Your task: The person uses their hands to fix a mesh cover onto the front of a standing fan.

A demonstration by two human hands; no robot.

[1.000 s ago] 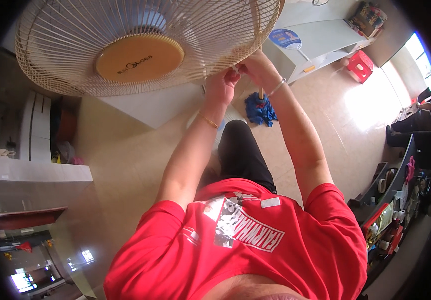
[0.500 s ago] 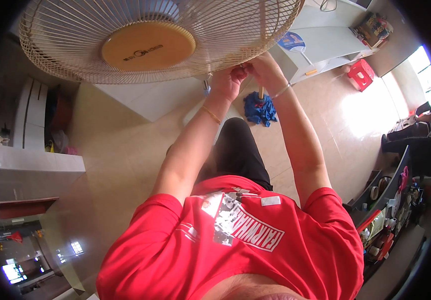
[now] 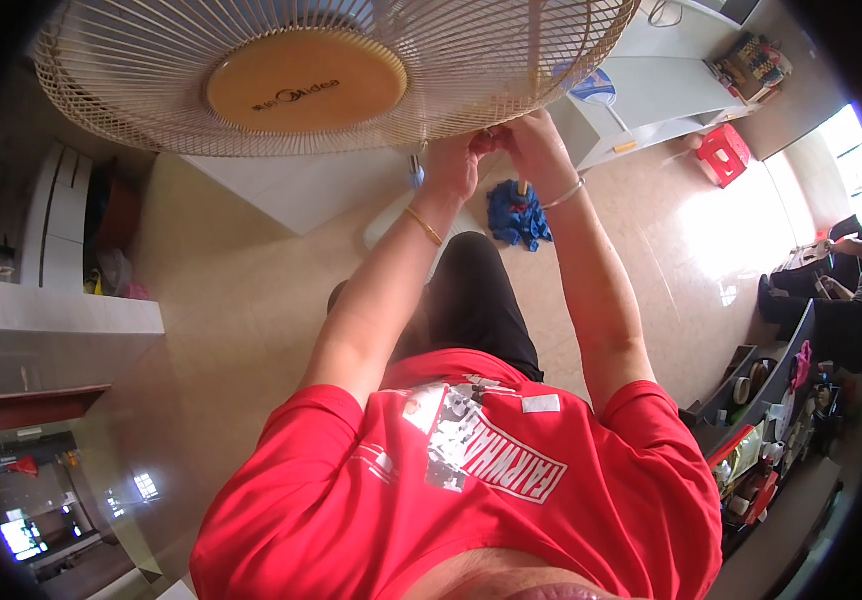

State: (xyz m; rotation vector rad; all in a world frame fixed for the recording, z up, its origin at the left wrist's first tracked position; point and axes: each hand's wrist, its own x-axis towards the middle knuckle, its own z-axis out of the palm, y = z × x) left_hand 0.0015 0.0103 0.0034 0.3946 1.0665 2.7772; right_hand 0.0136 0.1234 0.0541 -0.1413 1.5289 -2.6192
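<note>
A large standing fan's wire guard [image 3: 471, 60] fills the top of the view, with a round yellow-tan hub [image 3: 306, 80] at its centre. At the guard's lower right rim my two hands meet. The fingers of my left hand [image 3: 458, 163] are bent and closed there, beside those of my right hand [image 3: 533, 145]. Wires and knuckles partly hide the fingertips, so any small part pinched between them cannot be made out. Below the hands stands the fan's pale base [image 3: 383, 228], partly behind my left forearm.
A blue mop head [image 3: 519, 215] rests on the floor beyond my knee. A blue hand fan [image 3: 593, 86] lies on the white cabinet [image 3: 666, 85]. Farther right are a red stool [image 3: 723, 155], a seated person [image 3: 836, 285] at the edge, and a cluttered dark shelf [image 3: 766, 400].
The fan's head has turned slightly and its guard reaches farther right and up. My hands stay together at its rim. The seated person's hands have come into view at the right.
</note>
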